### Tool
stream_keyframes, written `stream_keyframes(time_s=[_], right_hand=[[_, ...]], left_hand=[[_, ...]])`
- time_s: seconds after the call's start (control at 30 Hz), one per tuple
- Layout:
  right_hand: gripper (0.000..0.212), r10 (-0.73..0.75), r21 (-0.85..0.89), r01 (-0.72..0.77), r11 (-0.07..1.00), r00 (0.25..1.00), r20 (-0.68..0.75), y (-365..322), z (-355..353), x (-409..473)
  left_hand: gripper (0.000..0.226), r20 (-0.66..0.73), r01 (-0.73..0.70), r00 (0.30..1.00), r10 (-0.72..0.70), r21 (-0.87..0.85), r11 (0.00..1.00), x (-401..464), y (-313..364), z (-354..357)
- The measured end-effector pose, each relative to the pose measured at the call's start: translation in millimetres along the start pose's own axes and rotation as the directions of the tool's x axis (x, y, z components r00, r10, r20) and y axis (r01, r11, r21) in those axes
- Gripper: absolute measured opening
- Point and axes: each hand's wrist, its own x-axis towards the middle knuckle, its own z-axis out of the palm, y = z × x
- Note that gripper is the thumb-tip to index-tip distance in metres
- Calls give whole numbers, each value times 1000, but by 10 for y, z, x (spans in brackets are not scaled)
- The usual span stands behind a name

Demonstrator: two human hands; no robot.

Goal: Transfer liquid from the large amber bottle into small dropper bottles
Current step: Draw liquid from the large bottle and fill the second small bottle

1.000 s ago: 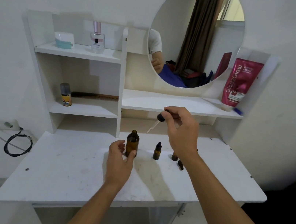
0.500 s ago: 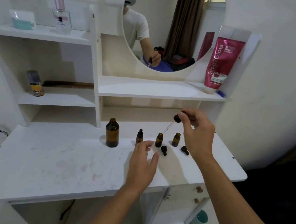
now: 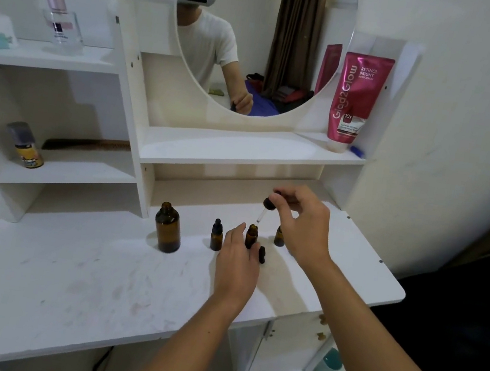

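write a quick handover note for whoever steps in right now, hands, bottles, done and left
Right hand: pinches the black-bulbed glass dropper, its tip just above the open small amber dropper bottle.
Left hand: open, fingers beside that bottle, not gripping it.
Large amber glass bottle: uncapped, upright on the white table, left of the small ones.
Capped small amber bottle stands between them; another small bottle is partly hidden behind the right hand. A loose black dropper cap lies on the table.
Done: fill levels cannot be told.
Left: release the dropper into the open bottle, cap it, likely repeat.
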Motion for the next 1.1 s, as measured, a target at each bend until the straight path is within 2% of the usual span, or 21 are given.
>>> stream_keyframes(time_s=[0.13,0.2,0.53,0.8,1.1], right_hand=[[4,10,-48,-7,999,998,60,55,77,10],[7,-16,-75,21,997,997,73,82,110,5],[10,-47,-125,66,990,988,150,101,179,-33],[3,15,-89,2,996,982,190,78,171,-27],[11,57,-88,-48,995,993,107,-25,109,4]], left_hand=[[28,-33,-40,999,40,12,999,78,-31,49],[25,-49,-46,998,46,6,999,82,-34,52],[23,-45,-50,998,49,-14,999,70,-44,47],[26,-38,-44,998,44,-3,999,89,-59,57],[38,-12,16,1000,-16,5,1000,31,-49,17]])
